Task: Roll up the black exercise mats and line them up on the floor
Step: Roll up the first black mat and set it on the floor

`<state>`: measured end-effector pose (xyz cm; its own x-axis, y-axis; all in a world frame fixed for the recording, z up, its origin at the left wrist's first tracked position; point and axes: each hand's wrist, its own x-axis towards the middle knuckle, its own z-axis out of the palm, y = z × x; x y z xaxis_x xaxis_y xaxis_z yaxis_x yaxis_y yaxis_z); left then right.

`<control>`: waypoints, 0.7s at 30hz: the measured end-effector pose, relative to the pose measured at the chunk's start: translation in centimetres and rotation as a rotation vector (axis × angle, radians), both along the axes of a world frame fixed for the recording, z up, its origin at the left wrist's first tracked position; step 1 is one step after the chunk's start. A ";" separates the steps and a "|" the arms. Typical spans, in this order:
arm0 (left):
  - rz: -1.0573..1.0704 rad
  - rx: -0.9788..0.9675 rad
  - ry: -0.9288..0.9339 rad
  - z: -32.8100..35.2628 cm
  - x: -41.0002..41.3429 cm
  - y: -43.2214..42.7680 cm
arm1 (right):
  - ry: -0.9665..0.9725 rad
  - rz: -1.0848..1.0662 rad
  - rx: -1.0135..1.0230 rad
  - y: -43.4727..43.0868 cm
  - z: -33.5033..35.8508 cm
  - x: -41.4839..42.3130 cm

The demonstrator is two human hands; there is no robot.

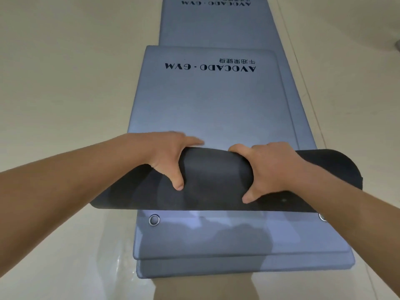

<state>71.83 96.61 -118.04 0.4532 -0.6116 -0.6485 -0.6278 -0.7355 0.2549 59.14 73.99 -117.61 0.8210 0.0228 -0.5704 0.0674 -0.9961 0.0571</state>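
Observation:
A partly rolled black mat (212,182) lies crosswise over the stacked mats in front of me, its flat part (207,105) stretching away with "AVOCADO · GYM" printed on it. My left hand (171,156) grips the roll left of centre, fingers over the top and thumb on the near side. My right hand (268,167) grips it right of centre in the same way. The roll's right end (344,167) sticks out past the stack.
Two more flat mats (216,241) lie stacked beneath, with metal eyelets (154,220) near the front corners. Another mat (216,20) extends farther ahead. Pale floor (65,83) lies on the left; a floor seam (303,72) runs along the right.

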 end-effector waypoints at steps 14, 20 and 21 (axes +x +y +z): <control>-0.146 0.042 -0.401 -4.2 0.3 0.3 | -0.217 0.028 -0.072 3.1 -1.4 -0.7; -0.100 -0.004 -0.253 -3.0 2.4 -0.8 | -0.318 0.053 -0.157 1.1 -5.3 0.1; -0.093 -0.002 -0.242 -2.8 2.4 -0.8 | -0.335 0.064 -0.146 0.9 -5.4 0.3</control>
<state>74.24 95.83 -120.87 0.5370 -0.6589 -0.5268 -0.7355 -0.6715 0.0902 59.44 74.93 -123.02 0.9624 0.0182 -0.2710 0.0825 -0.9702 0.2277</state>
